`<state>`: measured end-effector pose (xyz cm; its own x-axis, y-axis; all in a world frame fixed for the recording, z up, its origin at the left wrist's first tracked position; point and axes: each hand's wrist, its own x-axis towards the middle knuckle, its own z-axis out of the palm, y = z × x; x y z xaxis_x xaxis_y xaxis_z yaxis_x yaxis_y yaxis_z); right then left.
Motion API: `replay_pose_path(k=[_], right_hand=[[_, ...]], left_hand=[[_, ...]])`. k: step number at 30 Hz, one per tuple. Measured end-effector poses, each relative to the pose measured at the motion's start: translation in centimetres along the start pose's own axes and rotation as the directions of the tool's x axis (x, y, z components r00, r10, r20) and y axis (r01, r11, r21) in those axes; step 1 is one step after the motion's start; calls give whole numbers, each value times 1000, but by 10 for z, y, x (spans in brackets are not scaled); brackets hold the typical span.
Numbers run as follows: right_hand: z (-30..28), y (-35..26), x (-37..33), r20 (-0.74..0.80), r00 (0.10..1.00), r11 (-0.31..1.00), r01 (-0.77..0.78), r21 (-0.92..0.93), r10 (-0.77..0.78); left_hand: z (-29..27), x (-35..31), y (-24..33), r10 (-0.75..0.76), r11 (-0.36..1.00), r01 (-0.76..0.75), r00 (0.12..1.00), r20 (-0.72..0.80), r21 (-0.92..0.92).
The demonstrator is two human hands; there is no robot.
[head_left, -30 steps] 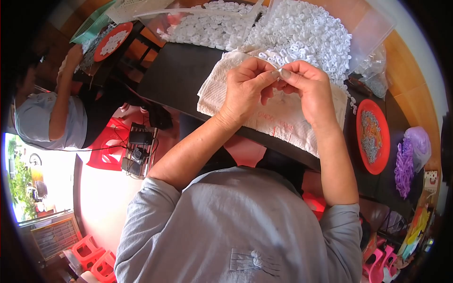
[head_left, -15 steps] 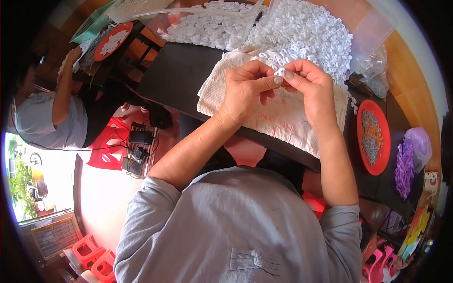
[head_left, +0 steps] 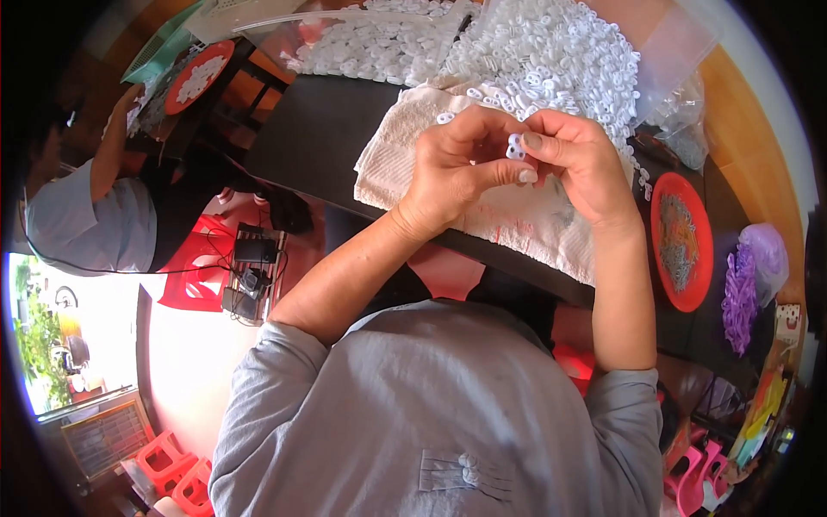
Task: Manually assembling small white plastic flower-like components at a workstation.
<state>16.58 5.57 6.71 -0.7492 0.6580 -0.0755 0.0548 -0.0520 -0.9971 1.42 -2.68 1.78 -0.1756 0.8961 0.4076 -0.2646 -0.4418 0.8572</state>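
Both hands raised together above a dark surface point(head_left: 319, 138), over a white terry cloth towel point(head_left: 517, 215) spread on it. Left hand point(head_left: 457, 168) curled nearly closed, thumb stretched along the front, fingertips pinching a small white plastic ring piece point(head_left: 515, 148) from the left. Right hand point(head_left: 581, 164) likewise curled tight, thumb and forefinger gripping the same small piece from the right, so that the piece sits between the two sets of fingertips, just above the towel. Beyond the hands, at the far edge of the towel, a large heap of matching small white plastic rings point(head_left: 560, 60), spilling from clear plastic bags point(head_left: 680, 112); a second, flatter spread of them point(head_left: 379, 43) to the left of it. To the right on the surface, a round red plastic tray point(head_left: 676, 293) with a scatter of thin metal parts, and beside that a bunch of purple plastic pieces point(head_left: 741, 293) next to a pale purple bag point(head_left: 767, 254). Far left, another person in a grey shirt point(head_left: 77, 224) at a second round red tray point(head_left: 198, 77) carrying white pieces. Below, red plastic stools point(head_left: 172, 470) on the floor.
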Motion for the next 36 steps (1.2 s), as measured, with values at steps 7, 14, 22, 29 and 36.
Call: replay_pose_path(k=[7, 14, 22, 29, 36], right_hand=[[1, 5, -2, 65, 997, 997, -43, 65, 39], [5, 7, -3, 125, 991, 987, -71, 143, 53], [16, 14, 0, 155, 988, 951, -54, 303, 7], [12, 17, 5, -37, 998, 986, 51, 158, -45], [-21, 18, 11, -447, 883, 989, 140, -43, -144]], left_hand=[[-3, -5, 5, 2, 999, 0, 999, 36, -38], [-3, -6, 6, 61, 995, -56, 996, 61, -77], [-9, -4, 5, 52, 990, -44, 997, 59, -137], [-3, 0, 6, -10, 996, 5, 998, -61, -85], [-22, 99, 103, 341, 825, -128, 889, -306, 550]])
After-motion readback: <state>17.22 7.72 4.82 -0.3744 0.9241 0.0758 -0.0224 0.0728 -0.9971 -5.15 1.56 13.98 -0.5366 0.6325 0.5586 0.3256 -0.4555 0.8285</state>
